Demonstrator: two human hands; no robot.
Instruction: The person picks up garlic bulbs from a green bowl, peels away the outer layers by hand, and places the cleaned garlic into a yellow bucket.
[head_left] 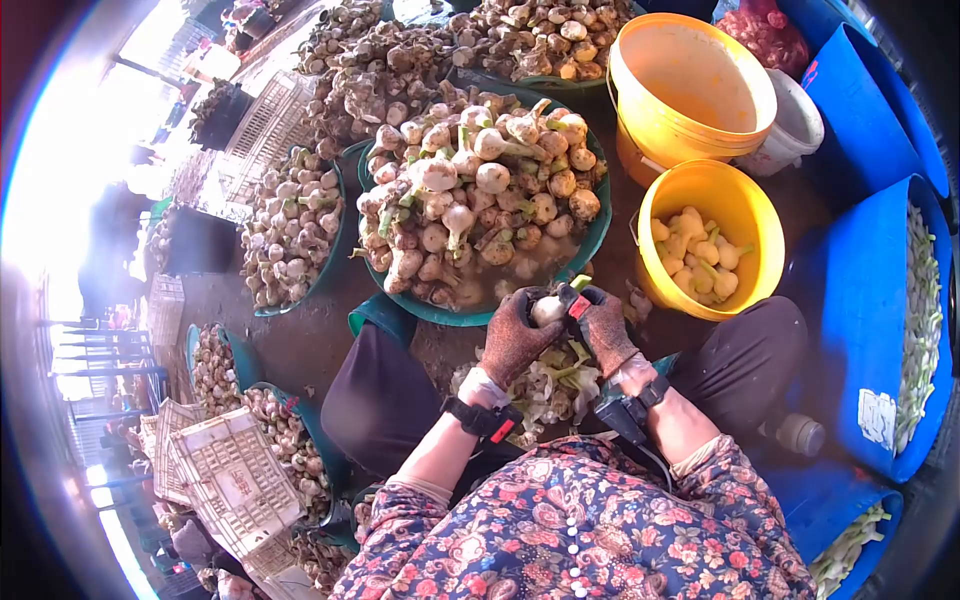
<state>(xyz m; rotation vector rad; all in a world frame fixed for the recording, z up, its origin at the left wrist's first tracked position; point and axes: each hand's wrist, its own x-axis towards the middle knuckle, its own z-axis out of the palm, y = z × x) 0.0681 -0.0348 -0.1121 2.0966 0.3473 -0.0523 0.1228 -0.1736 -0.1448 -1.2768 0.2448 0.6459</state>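
Note:
My left hand [515, 338], in a brown, dirt-stained glove, is closed around a pale garlic bulb [547, 311]. Right beside the bulb is my gloved right hand [606, 328], its fingers closed by a green stem end [580, 283]. A small black-and-red piece shows at those fingers, too small to name. Below both hands lies a heap of garlic skins and leaf trimmings [560, 385]. Just beyond them stands a green tub [600, 215] piled high with soil-marked garlic bulbs [490, 178].
To the right, a yellow bucket [768, 235] holds cleaned bulbs. Behind it stand a larger yellow bucket [640, 75] and a white pail [812, 130]. Blue containers [850, 330] line the right side. More garlic tubs [335, 240] and plastic crates [235, 480] are on the left.

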